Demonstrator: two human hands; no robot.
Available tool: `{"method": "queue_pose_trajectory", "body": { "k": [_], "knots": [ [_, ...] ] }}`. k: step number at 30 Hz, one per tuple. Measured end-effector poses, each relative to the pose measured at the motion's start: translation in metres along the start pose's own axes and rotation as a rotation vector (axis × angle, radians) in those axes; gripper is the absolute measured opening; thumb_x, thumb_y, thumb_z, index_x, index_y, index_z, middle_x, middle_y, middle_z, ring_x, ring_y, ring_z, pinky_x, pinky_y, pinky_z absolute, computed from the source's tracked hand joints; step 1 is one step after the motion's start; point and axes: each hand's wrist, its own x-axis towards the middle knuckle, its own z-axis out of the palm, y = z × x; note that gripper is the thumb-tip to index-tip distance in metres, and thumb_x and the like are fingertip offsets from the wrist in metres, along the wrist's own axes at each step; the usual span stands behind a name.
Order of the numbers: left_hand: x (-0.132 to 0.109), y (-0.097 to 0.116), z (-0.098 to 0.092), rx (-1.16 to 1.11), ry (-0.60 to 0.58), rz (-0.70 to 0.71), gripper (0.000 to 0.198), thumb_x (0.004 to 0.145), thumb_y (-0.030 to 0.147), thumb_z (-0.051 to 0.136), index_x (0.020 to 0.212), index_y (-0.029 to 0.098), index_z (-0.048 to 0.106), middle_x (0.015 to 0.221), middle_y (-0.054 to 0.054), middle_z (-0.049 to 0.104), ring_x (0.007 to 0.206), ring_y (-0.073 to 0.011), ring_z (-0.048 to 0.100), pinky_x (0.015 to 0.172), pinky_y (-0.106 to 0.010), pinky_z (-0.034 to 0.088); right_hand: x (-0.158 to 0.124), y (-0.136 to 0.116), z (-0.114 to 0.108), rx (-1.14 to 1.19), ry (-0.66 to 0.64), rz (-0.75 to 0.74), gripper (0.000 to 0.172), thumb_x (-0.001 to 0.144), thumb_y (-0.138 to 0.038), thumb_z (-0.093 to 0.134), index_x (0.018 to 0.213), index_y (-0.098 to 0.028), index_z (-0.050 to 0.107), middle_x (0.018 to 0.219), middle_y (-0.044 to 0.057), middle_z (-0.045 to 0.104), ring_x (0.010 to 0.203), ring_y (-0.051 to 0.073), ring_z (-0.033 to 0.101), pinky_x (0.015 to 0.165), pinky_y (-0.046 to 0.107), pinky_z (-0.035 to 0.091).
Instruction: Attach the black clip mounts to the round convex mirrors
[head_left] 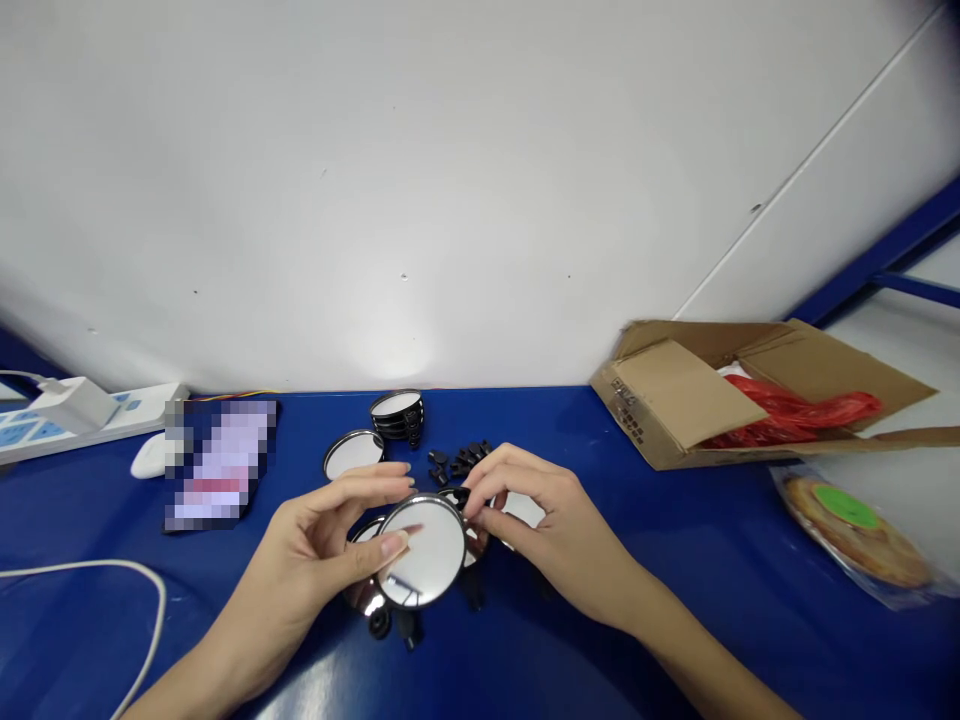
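My left hand point(322, 540) holds a small round mirror point(421, 552) by its rim, thumb across its face, just above the blue table point(712, 560). My right hand point(547, 520) pinches a small black part point(459, 496) at the mirror's upper right edge. More round mirrors lie under and behind the held one. Beyond the hands, a single mirror point(352, 453) lies flat, next to a stack of mirrors point(397, 412) near the wall. A pile of small black clips point(457, 462) lies between the stack and my right hand.
An open cardboard box point(675, 400) with red plastic bags stands at the right. A wrapped roll of tape point(855, 525) lies at the far right. At the left are a white power strip point(112, 415), a charger, a phone point(217, 460) and a white cable point(142, 600).
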Motion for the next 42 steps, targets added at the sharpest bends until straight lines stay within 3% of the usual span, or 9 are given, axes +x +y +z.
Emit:
{"method": "queue_pose_trajectory", "body": {
  "k": [5, 11, 13, 18, 25, 31, 34, 38, 42],
  "knots": [
    [0.002, 0.0, -0.002, -0.128, -0.013, -0.132, 0.061, 0.09, 0.037, 0.099, 0.148, 0.032, 0.081, 0.154, -0.012, 0.077, 0.141, -0.0338, 0.074, 0.106, -0.032, 0.068, -0.001, -0.004, -0.001, 0.058, -0.012, 0.041, 0.02, 0.099, -0.011, 0.075, 0.091, -0.027, 0.085, 0.11, 0.003, 0.075, 0.095, 0.019, 0.071, 0.079, 0.03, 0.057],
    [0.0, 0.003, -0.002, -0.207, 0.005, -0.145, 0.073, 0.093, 0.034, 0.098, 0.16, 0.038, 0.07, 0.129, -0.007, 0.085, 0.108, -0.0205, 0.084, 0.095, -0.023, 0.067, -0.001, -0.004, -0.001, 0.119, -0.019, 0.037, 0.014, 0.101, -0.017, 0.077, 0.093, -0.027, 0.084, 0.108, 0.004, 0.075, 0.095, 0.019, 0.071, 0.085, 0.033, 0.057],
    [-0.001, 0.002, -0.002, -0.199, 0.009, -0.136, 0.071, 0.094, 0.036, 0.097, 0.16, 0.038, 0.071, 0.125, -0.006, 0.085, 0.107, -0.02, 0.083, 0.093, -0.022, 0.066, -0.001, -0.003, -0.001, 0.125, -0.026, 0.044, 0.014, 0.102, -0.018, 0.077, 0.094, -0.027, 0.084, 0.109, 0.003, 0.075, 0.095, 0.019, 0.07, 0.086, 0.033, 0.056],
    [-0.001, 0.003, -0.001, -0.201, -0.048, -0.169, 0.055, 0.1, 0.04, 0.091, 0.152, 0.033, 0.078, 0.143, -0.009, 0.081, 0.128, -0.0273, 0.078, 0.106, -0.029, 0.065, -0.004, -0.003, -0.002, 0.197, -0.101, 0.108, 0.01, 0.103, -0.022, 0.08, 0.096, -0.027, 0.083, 0.11, 0.002, 0.075, 0.097, 0.019, 0.069, 0.085, 0.033, 0.055],
    [-0.001, 0.005, 0.002, -0.232, 0.011, -0.078, 0.039, 0.102, 0.037, 0.089, 0.14, 0.03, 0.079, 0.131, -0.008, 0.084, 0.106, -0.0223, 0.082, 0.088, -0.025, 0.067, -0.006, -0.012, 0.0, 0.255, -0.328, 0.107, 0.009, 0.099, -0.02, 0.087, 0.093, -0.027, 0.086, 0.111, 0.003, 0.076, 0.098, 0.019, 0.072, 0.089, 0.033, 0.058],
    [-0.002, 0.0, 0.008, -0.306, 0.026, -0.124, 0.046, 0.097, 0.035, 0.095, 0.139, 0.027, 0.077, 0.097, -0.004, 0.084, 0.088, -0.0201, 0.082, 0.085, -0.027, 0.068, -0.009, -0.015, 0.014, 0.271, -0.273, 0.074, 0.008, 0.101, -0.021, 0.084, 0.096, -0.027, 0.087, 0.112, 0.003, 0.077, 0.097, 0.018, 0.071, 0.091, 0.033, 0.059],
    [-0.003, -0.003, 0.009, -0.299, -0.051, -0.142, 0.056, 0.1, 0.035, 0.092, 0.151, 0.029, 0.072, 0.106, -0.006, 0.086, 0.09, -0.021, 0.083, 0.084, -0.028, 0.068, -0.01, -0.015, 0.02, 0.34, -0.227, 0.082, 0.005, 0.098, -0.022, 0.088, 0.097, -0.026, 0.085, 0.106, 0.002, 0.075, 0.094, 0.017, 0.069, 0.089, 0.032, 0.058],
    [-0.003, -0.006, 0.008, -0.246, -0.151, -0.106, 0.059, 0.102, 0.031, 0.089, 0.157, 0.032, 0.067, 0.132, -0.01, 0.083, 0.112, -0.0266, 0.082, 0.092, -0.031, 0.067, -0.011, -0.014, 0.021, 0.414, -0.217, 0.131, 0.014, 0.096, -0.023, 0.091, 0.106, -0.025, 0.082, 0.105, 0.0, 0.074, 0.09, 0.015, 0.066, 0.085, 0.029, 0.055],
    [-0.004, -0.002, 0.011, -0.226, -0.114, -0.098, 0.054, 0.097, 0.03, 0.093, 0.146, 0.031, 0.071, 0.127, -0.009, 0.084, 0.104, -0.028, 0.084, 0.087, -0.033, 0.068, -0.011, -0.014, 0.018, 0.44, -0.224, 0.129, 0.015, 0.098, -0.024, 0.09, 0.109, -0.025, 0.08, 0.105, -0.002, 0.074, 0.092, 0.014, 0.065, 0.087, 0.029, 0.054]
  ]
}}
